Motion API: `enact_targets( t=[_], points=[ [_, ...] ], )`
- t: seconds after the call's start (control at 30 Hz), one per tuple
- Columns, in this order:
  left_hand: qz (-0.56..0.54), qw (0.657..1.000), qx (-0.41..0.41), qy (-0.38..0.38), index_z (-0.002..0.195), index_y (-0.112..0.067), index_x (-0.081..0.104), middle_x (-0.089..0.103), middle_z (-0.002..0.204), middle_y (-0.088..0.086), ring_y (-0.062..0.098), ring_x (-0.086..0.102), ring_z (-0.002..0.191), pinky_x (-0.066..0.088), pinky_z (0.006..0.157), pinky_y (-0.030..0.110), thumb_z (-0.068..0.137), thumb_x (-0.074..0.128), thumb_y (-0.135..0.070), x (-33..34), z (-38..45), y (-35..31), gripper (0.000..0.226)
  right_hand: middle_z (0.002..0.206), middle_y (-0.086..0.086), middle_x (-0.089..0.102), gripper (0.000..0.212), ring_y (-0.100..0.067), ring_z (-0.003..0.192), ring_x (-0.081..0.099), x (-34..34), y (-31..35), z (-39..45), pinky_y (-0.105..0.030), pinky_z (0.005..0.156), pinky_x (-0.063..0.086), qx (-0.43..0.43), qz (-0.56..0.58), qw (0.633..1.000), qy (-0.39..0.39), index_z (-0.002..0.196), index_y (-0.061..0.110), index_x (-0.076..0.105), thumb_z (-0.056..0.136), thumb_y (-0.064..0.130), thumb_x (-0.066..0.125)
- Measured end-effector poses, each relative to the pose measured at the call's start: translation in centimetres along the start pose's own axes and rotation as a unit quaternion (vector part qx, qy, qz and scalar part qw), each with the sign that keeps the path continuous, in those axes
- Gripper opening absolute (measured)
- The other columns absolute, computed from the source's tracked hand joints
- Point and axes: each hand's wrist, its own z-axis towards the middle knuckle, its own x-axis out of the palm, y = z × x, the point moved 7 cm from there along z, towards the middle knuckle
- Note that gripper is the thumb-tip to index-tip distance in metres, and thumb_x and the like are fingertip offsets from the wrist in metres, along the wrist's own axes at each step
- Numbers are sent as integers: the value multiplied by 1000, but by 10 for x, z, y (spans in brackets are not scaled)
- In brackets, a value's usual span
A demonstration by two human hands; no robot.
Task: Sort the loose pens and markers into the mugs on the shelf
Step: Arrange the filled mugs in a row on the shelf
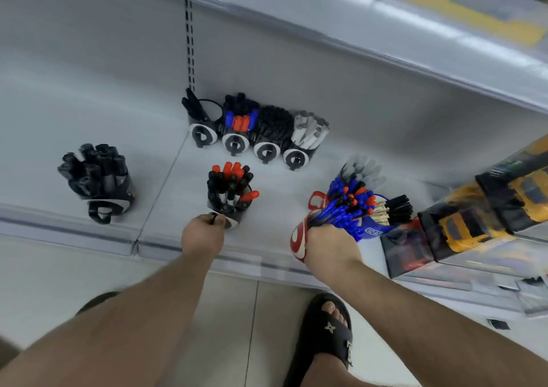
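My left hand (203, 232) grips the handle of a black mug (229, 211) full of black and red markers near the shelf's front edge. My right hand (329, 238) grips a bunch of blue pens (341, 213) that lean out of a red and white mug (298, 238). Just to its right a blue mug (375, 228) holds more pens with black, red and blue caps. A row of several black mugs (249, 137) with markers stands at the back. Another black mug (102, 179) of black markers stands alone at the left.
Boxed yellow toy trucks (462, 226) crowd the shelf's right end. An upper shelf (385, 31) overhangs the back wall. The white shelf's front rail (89, 232) runs across below the mugs. My sandalled foot (329, 333) stands on the tiled floor beneath.
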Motion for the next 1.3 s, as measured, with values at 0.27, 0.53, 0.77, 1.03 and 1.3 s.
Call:
enact_targets(
  t=[0.27, 0.53, 0.77, 1.03, 1.3],
  points=[
    [-55, 998, -11, -18, 83, -19, 61, 61, 83, 6, 25, 55, 86, 40, 73, 28, 99, 52, -25, -30, 3, 15, 20, 120, -19, 63, 41, -35, 106, 64, -24, 98, 58, -34, 64, 44, -75, -65, 995, 6, 130, -6, 50, 90, -4, 47],
    [-47, 998, -23, -37, 94, -18, 74, 62, 83, 2, 22, 54, 84, 38, 71, 27, 99, 51, -29, -36, 17, 30, 25, 131, -17, 59, 44, -30, 116, 60, -26, 122, 82, -33, 77, 52, -18, 13, 997, 75, 136, -2, 49, 92, -5, 50],
    [-74, 996, -41, -29, 86, -22, 70, 61, 74, 3, 26, 55, 81, 39, 69, 28, 97, 51, -27, -32, 19, 28, 22, 76, -7, 63, 17, -34, 78, 62, -51, -15, 46, -34, 66, 51, 188, 409, 880, -150, 83, 10, 62, 87, 22, 50],
    [-123, 989, -83, 6, 76, -20, 70, 62, 73, 3, 21, 54, 71, 39, 62, 29, 87, 57, -18, -34, 18, 24, 17, 93, 11, 63, 9, -12, 89, 57, 46, 9, 45, -27, 73, 44, 77, 503, 852, 123, 99, 24, 65, 94, 25, 58],
    [-87, 992, -79, 43, 92, -14, 71, 62, 75, 2, 15, 52, 66, 38, 59, 28, 92, 52, -21, -35, 27, 22, 20, 76, -12, 67, 20, -20, 65, 57, 52, 70, 45, -34, 65, 50, 119, 656, 735, 124, 88, 4, 69, 98, 13, 53]
  ],
)
